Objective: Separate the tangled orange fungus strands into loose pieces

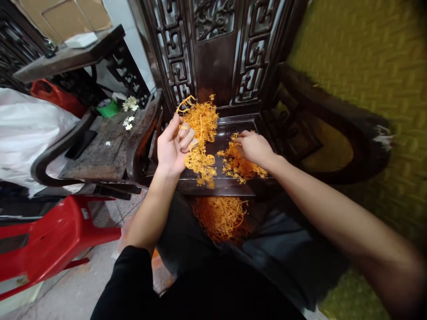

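My left hand (175, 144) is raised over the dark wooden seat (227, 129), fingers curled round a bunch of thin orange branching strands (201, 163). They look like plastic sprigs; some hang below the palm and one thin stem sticks up above the fingers. Behind this hand a heap of similar orange sprigs (203, 120) rests against the carved chair back. My right hand (254, 146) reaches palm down into a smaller pile of orange flower-like pieces (240, 168) on the seat's right side. Its fingertips are bent together at the pile, and what they pinch is hidden.
Below the seat edge, between my legs, lies a mass of bare orange strands (222, 215). To the left stand a red plastic stool (63, 231) and another wooden chair (100, 155) with green tape (108, 108) and pale flower pieces (128, 122). A woven yellow mat (363, 58) hangs right.
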`<state>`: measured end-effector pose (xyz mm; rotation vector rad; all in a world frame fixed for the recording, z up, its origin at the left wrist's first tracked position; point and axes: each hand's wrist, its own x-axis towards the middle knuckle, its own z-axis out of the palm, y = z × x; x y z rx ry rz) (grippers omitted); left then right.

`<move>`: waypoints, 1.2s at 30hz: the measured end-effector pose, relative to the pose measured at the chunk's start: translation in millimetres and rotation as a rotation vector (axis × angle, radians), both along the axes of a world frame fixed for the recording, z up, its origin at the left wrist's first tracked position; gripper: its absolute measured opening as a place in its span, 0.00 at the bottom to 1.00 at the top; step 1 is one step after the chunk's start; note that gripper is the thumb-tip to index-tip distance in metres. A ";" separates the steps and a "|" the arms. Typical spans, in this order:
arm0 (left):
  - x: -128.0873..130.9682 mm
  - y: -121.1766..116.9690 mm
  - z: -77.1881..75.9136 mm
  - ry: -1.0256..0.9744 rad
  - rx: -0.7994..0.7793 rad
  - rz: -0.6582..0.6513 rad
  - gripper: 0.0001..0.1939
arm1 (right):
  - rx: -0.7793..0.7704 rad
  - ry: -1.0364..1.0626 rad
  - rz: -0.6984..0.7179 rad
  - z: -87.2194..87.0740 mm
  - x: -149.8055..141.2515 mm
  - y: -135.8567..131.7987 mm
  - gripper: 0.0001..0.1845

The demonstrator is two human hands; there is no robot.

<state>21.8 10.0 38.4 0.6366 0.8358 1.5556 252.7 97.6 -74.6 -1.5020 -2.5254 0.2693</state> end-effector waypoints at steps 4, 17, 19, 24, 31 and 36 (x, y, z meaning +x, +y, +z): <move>14.1 8.8 -10.4 0.009 0.000 -0.021 0.13 | 0.280 0.773 0.149 31.8 -22.7 -42.4 0.19; 21.2 16.5 -34.5 0.805 0.252 -0.228 0.30 | -0.179 1.194 0.139 44.1 -14.2 -57.5 0.10; 20.0 18.2 -34.5 0.873 0.180 -0.234 0.26 | -0.132 1.186 0.060 44.7 -10.0 -57.2 0.08; 24.8 17.4 -25.1 0.880 0.082 -0.191 0.18 | -0.063 1.318 -0.139 46.8 0.1 -39.2 0.06; 15.4 22.4 -20.0 0.661 -0.001 -0.163 0.17 | 0.250 1.569 -0.316 48.7 51.4 7.5 0.06; 29.5 30.6 -23.1 0.584 -0.109 -0.175 0.22 | 0.239 0.967 0.204 51.3 26.1 -40.6 0.12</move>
